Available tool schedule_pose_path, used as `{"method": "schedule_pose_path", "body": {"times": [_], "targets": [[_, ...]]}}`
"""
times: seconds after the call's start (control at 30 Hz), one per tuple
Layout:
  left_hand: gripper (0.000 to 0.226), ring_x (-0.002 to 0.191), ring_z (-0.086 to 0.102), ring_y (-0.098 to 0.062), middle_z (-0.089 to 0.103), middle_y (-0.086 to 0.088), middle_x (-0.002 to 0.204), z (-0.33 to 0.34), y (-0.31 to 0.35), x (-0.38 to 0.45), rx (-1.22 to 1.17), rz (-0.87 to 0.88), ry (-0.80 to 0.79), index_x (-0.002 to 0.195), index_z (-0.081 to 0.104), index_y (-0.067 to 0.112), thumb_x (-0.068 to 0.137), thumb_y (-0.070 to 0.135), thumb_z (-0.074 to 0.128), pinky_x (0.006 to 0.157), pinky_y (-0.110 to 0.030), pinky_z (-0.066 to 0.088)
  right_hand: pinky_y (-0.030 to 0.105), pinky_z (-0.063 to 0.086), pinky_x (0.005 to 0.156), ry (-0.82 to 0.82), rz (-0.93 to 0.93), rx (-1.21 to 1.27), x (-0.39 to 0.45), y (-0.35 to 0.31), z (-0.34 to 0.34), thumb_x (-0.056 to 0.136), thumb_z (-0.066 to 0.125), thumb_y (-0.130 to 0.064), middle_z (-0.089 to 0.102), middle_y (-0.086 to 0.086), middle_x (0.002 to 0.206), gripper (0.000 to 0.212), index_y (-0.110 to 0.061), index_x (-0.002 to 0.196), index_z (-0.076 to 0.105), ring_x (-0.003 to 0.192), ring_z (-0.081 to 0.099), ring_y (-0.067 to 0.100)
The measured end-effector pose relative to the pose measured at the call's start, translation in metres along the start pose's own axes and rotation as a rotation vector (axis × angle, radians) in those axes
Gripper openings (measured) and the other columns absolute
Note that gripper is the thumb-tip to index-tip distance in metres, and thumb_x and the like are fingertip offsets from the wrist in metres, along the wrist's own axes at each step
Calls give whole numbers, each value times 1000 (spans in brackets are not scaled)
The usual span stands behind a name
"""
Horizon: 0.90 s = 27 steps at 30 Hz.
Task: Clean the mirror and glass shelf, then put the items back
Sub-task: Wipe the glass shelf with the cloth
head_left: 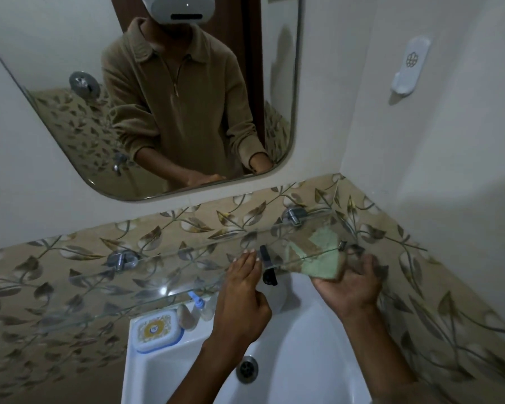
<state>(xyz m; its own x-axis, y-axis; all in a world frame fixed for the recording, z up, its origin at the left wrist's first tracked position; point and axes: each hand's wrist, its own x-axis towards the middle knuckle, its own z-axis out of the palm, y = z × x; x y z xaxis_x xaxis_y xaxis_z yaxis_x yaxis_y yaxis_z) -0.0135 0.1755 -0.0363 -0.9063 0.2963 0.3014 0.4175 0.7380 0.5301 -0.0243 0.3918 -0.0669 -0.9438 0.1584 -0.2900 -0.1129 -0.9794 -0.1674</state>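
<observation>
Two hands at the glass shelf (146,275), which is bare, under the mirror (56,68). Right hand (351,282), palm up, fingers loosely curled round a green cloth (315,255) pressed to the shelf's right end from below. Left hand (241,295) holds nothing; fingers rest flat on the front edge. Cloth's soft & light, bunch it in the palm. Shelf's stiff, slick, prob. fragile: steady by the edge, near the brackets (122,258). Soap box (156,330) & bottles (200,306) wait on the sink (303,339) rim.

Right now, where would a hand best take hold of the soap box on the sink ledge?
Grip the soap box across its two long sides, coming down from above. It lies flat, lid up, on the sink ledge, with bottles crowding its right end.
</observation>
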Motion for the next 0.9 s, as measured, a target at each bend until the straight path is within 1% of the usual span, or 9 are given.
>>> {"method": "schedule_pose_path", "body": {"times": [0.07,0.13,0.23,0.37,0.5,0.53,0.67,0.77,0.9], "targets": [[73,148,29,-20,39,-8,155,0,0,0,12,3,-2,142,50,6,69,7,41,123,-38,23,59,28,119,17,-18,58,3,-3,4,94,38,-59,55,25,144,74,-8,146,49,133,51,47],[73,148,29,-22,39,-9,155,1,1,0,12,-4,-9,142,49,5,69,7,41,122,-40,25,55,34,116,58,-41,89,9,5,11,97,37,-52,58,25,141,65,-6,139,56,132,54,44],[75,149,28,-21,38,-9,156,0,3,1,11,-5,-20,143,48,6,68,7,40,122,-42,25,51,38,113,106,-84,95,19,16,25,101,34,-52,64,23,134,61,-6,123,67,125,59,40],[76,149,26,-21,37,-8,157,0,3,1,14,-2,-27,144,46,6,69,6,40,122,-42,24,49,36,116,124,-95,90,27,17,37,103,32,-49,62,20,138,59,-10,138,58,128,56,38],[76,150,24,-20,35,-6,158,0,3,-1,10,-3,-19,145,45,7,69,7,40,122,-42,23,49,45,103,96,-46,78,19,11,24,104,35,-44,65,21,134,53,-10,135,61,122,60,39],[77,150,24,-19,35,-6,158,0,2,-1,8,-1,-18,145,45,8,69,7,40,122,-41,23,50,46,103,90,-43,66,15,8,17,104,36,-42,65,21,134,51,-11,135,62,124,60,39],[77,151,22,-16,33,-4,158,1,0,0,14,10,-16,146,44,9,70,6,42,124,-38,20,45,39,111,113,-96,76,17,-7,10,104,34,-38,60,19,141,50,-12,139,58,128,56,37],[75,150,24,-18,36,-6,157,2,0,-2,10,3,-9,145,46,7,70,5,42,122,-41,23,43,36,117,155,-104,65,27,-6,23,105,31,-35,57,17,145,50,-12,141,56,128,55,36],[74,149,28,-21,39,-9,155,2,2,-1,6,8,3,142,49,6,69,5,42,121,-43,27,43,36,116,151,-95,55,27,-4,37,105,27,-33,56,17,146,52,-10,143,54,127,55,37]]}}
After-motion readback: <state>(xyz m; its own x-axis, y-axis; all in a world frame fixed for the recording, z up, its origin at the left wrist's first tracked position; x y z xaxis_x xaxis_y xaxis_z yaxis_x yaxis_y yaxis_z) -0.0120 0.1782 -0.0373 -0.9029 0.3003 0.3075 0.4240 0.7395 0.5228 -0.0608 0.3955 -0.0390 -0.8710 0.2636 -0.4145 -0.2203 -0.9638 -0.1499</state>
